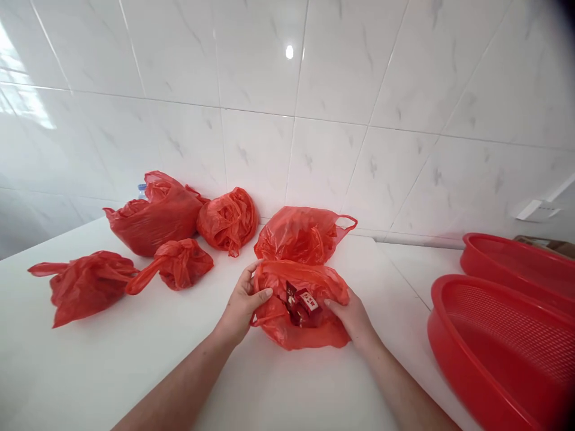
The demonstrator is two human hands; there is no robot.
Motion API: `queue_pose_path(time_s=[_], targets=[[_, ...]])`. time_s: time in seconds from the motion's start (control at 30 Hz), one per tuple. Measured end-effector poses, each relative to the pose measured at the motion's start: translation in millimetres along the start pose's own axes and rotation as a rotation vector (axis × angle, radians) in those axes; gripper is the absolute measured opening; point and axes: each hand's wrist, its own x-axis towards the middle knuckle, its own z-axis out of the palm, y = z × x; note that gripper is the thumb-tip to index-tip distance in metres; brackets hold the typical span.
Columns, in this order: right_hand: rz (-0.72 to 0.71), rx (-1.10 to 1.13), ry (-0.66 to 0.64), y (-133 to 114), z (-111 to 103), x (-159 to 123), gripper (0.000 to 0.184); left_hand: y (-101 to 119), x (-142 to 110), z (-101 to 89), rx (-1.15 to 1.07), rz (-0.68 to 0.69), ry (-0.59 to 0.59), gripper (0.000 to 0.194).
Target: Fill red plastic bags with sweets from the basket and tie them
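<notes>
Between my two hands a red plastic bag (287, 338) stands with its mouth spread wide on the white table. Inside it lie small dark red packets (308, 301) with pale lettering; how many is hidden by the folds. My left hand (246, 299) grips the bag's left rim, thumb inside and fingers behind. On the opposite side my right hand (353, 314) pinches the right rim, its thumb over the edge and the other fingers hidden under the plastic. Just behind is another red bag (299, 233) with a looped handle.
At the left sit several more red bags: a large one (155, 221), a round bundle (228, 220), a knotted one (184, 266) and a flatter one (92, 284). A blue bottle cap (142, 188) shows behind them. Red plastic baskets (453, 335) stand at right. A tiled wall (332, 155) closes the back.
</notes>
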Motion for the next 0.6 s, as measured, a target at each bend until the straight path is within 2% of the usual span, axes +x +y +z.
queue_pose_path(time_s=[0.13,0.27,0.33,0.47,0.6], targets=[[0.032,0.152,0.059,-9,-6,-5,0.045,11,-4,1.1,0.056,0.014,0.028,0.079],[0.052,0.178,0.204,-12,-22,-2,0.037,20,-6,-14.6,0.044,0.008,0.063,0.08],[0.043,0.199,0.221,-13,-28,0,0.032,24,-5,-23.1,0.036,-0.006,0.078,0.081],[0.047,0.218,0.138,-15,-33,-2,0.029,27,-3,-30.6,0.03,-0.071,0.068,0.073],[0.052,0.176,0.022,-22,-31,-7,0.044,21,-3,-26.9,0.049,-0.13,0.092,0.057]])
